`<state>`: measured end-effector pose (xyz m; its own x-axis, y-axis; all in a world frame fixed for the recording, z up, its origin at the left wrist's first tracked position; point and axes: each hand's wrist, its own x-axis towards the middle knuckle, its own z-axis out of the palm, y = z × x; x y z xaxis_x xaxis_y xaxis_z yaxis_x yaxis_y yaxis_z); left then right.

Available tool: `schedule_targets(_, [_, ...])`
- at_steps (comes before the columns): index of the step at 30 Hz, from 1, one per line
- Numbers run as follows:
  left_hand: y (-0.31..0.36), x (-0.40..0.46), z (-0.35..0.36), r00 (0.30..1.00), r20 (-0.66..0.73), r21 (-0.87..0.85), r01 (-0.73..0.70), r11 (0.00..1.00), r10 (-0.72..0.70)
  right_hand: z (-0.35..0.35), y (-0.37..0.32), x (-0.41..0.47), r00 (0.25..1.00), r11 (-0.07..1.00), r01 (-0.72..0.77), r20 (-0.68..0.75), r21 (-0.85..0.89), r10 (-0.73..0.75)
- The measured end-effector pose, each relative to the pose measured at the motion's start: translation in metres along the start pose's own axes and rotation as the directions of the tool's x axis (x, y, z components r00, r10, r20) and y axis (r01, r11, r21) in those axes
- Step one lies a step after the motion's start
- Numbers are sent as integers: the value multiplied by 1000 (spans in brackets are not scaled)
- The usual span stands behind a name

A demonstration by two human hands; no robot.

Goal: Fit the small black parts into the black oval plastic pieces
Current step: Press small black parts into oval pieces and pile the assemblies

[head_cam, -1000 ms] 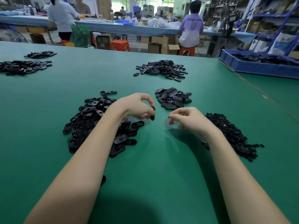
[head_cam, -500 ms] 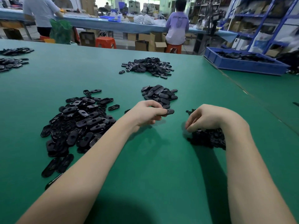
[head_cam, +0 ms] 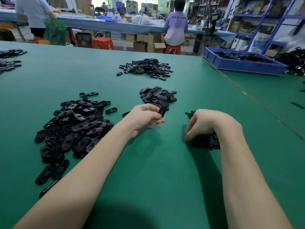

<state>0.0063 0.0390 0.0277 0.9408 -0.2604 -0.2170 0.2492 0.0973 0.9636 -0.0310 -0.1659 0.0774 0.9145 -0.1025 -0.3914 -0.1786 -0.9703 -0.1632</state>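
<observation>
My left hand (head_cam: 145, 117) pinches one black oval piece (head_cam: 162, 111) between thumb and fingers, just in front of a small heap of oval pieces (head_cam: 158, 96). A big heap of black oval pieces (head_cam: 74, 128) lies to the left of my left forearm. My right hand (head_cam: 208, 123) is curled, palm down, over the heap of small black parts (head_cam: 204, 141), its fingertips down in the parts. What the fingers hold is hidden.
Another pile of black pieces (head_cam: 146, 67) lies farther back on the green table (head_cam: 148, 171). More pieces sit at the far left edge (head_cam: 8, 63). A blue tray (head_cam: 244, 64) with black parts stands at the back right. People work at a far bench.
My left hand has lifted the oval piece slightly and tilted it upright. My right hand has lowered onto the heap of small parts. The view has shifted a little.
</observation>
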Motion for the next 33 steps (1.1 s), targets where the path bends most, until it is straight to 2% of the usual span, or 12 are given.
schedule_targets(2, [-1, 0, 0, 1000, 2, -30, 13, 999, -13, -2, 1, 1, 996, 993, 78, -52, 90, -73])
schedule_targets(5, [-1, -2, -1, 999, 52, 26, 3, 1000, -5, -2, 0, 1, 974, 931, 220, -114, 293, -194])
schedule_targets(8, [-2, -4, 0, 995, 100, 51, -19, 999, 14, 2, -8, 2, 934, 779, 355, -227, 516, -275])
schedule_targets(11, [0, -5, 1, 995, 96, 67, -41, 997, 34, 6, -15, 6, 905, 627, 426, -305, 652, -298])
schedule_targets(16, [4, -6, -1, 992, 104, 37, -80, 996, 76, 12, -21, 11, 903, 576, 430, -351, 696, -249])
schedule_targets(20, [5, -7, 0, 981, 103, 48, -170, 984, 164, 12, -22, 10, 900, 537, 434, -376, 724, -221])
schedule_targets(23, [5, -6, 0, 976, 92, 28, -201, 979, 198, 12, -24, 12, 903, 542, 423, -385, 726, -191])
schedule_targets(28, [8, -6, -2, 955, 36, 184, -296, 937, 294, 12, -27, 16, 926, 515, 349, -373, 783, -62])
schedule_targets(33, [10, -6, -3, 922, -6, 346, -361, 866, 387, 13, -27, 19, 951, 447, 286, -308, 847, -25])
